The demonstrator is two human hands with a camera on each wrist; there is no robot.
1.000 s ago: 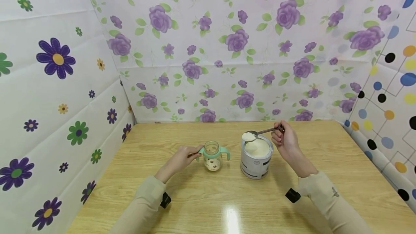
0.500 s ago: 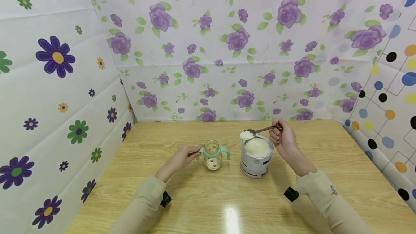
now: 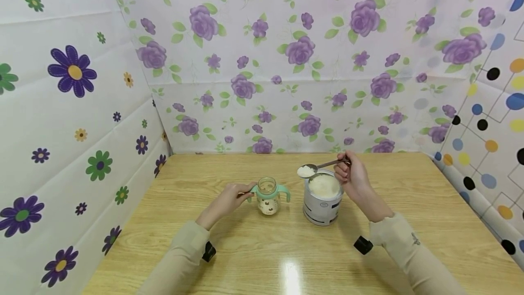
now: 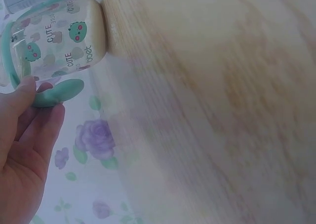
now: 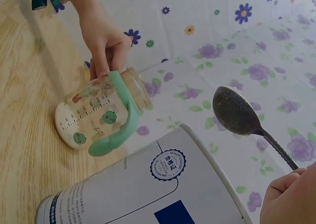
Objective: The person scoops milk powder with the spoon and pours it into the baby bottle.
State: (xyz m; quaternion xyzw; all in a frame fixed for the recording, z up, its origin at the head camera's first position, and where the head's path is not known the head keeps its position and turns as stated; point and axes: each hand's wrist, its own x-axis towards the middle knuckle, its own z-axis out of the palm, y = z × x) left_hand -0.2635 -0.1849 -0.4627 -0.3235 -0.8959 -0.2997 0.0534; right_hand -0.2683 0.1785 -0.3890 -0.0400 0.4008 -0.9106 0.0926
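Note:
My left hand (image 3: 231,199) pinches one green handle (image 4: 59,93) of a clear baby bottle (image 3: 268,203), which stands upright and uncapped on the table. Pale contents show in its lower part. In my right hand (image 3: 353,174) is the handle of a metal spoon (image 5: 236,110), with its bowl raised over the left rim of an open tin (image 3: 321,208). White powder (image 3: 305,171) is heaped on the spoon. Inside the tin, cream-coloured powder (image 3: 323,185) reaches high up. Between bottle and tin there is a small gap.
The wooden table (image 3: 245,249) carries the bottle and the tin. A flowered sheet (image 3: 254,58) hangs behind it, with patterned sheets at the left (image 3: 82,126) and right (image 3: 487,126). A black wrist camera (image 3: 363,245) sits under the right sleeve.
My right hand has moved left with the loaded spoon, from above the tin's opening to its left edge, nearer the bottle. The left hand, bottle and tin have stayed in place.

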